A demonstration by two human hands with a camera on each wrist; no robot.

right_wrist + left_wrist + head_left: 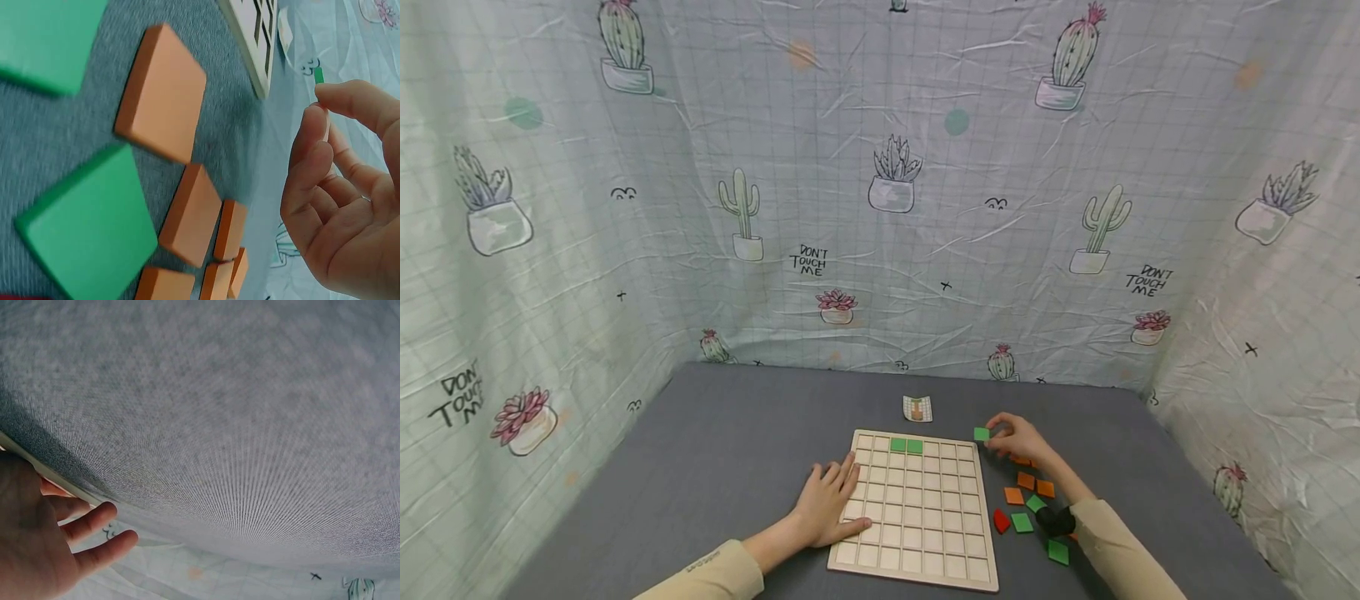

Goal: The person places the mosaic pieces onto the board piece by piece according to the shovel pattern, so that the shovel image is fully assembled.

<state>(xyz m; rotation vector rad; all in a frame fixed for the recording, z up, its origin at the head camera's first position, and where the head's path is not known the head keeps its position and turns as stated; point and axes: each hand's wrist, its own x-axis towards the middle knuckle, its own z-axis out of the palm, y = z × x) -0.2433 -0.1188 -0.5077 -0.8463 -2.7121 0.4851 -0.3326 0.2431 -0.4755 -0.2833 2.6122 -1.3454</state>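
A wooden grid board lies on the grey table, with two green square tiles side by side in its far row. My left hand rests on the board's left edge, fingers spread and thumb over the near-left squares; the left wrist view shows its fingers along the rim. My right hand pinches another green square tile between thumb and fingertips, just beyond the board's far right corner. In the right wrist view this tile appears edge-on above the fingertips.
Right of the board lie several orange tiles, several loose green tiles and a red piece. A small card with a printed grid pattern lies beyond the board. A cactus-print curtain surrounds the table.
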